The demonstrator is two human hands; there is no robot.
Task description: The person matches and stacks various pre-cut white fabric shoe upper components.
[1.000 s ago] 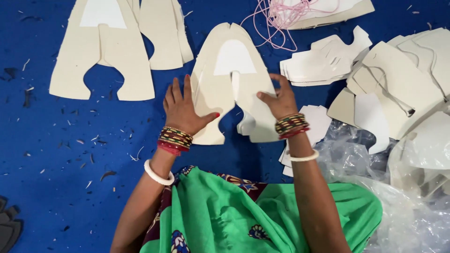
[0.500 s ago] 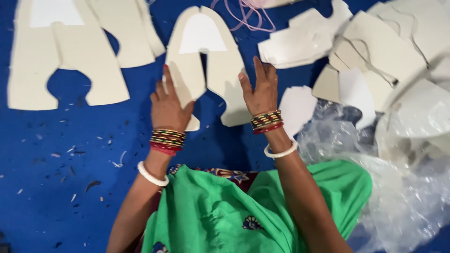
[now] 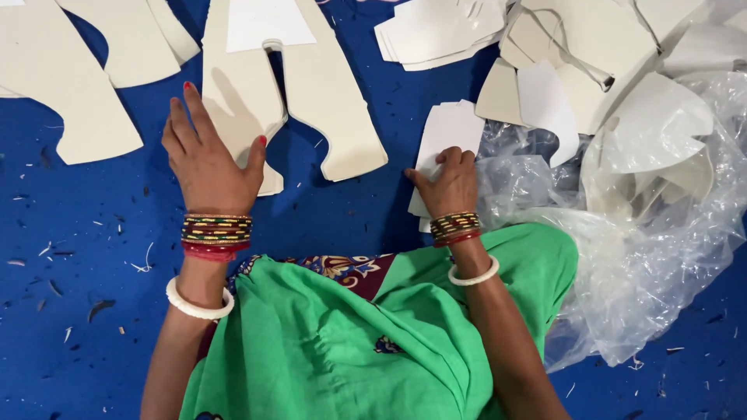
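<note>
Two hands low on a wide blue floor covering (image 3: 78, 257), littered with small offcuts. Largest piece in play: a cream forked cut-out (image 3: 327, 101), lying flat just ahead of the lap. Left hand (image 3: 206, 167) spread wide, palm down, on the left leg of that cut-out, thumb at the edge of the notch. Right hand (image 3: 450, 185) curled shut, thumb and folded fingers pinching the near edge of a stack of white pieces (image 3: 451, 132), just right of the cut-out and touching the plastic.

Best done, by the look of it, with even pressure from the flat palm so the cream piece cannot slide on the cloth. Better also to take hold of the white stack at one corner and lift only the top sheet, with no drag on the ones beneath.

One container only: a clear plastic bag (image 3: 646, 257), crumpled and open at the right, against the green garment. Inside, several curved cream pieces (image 3: 654, 124), loosely overlapped; exact count not readable through the folds.
</note>
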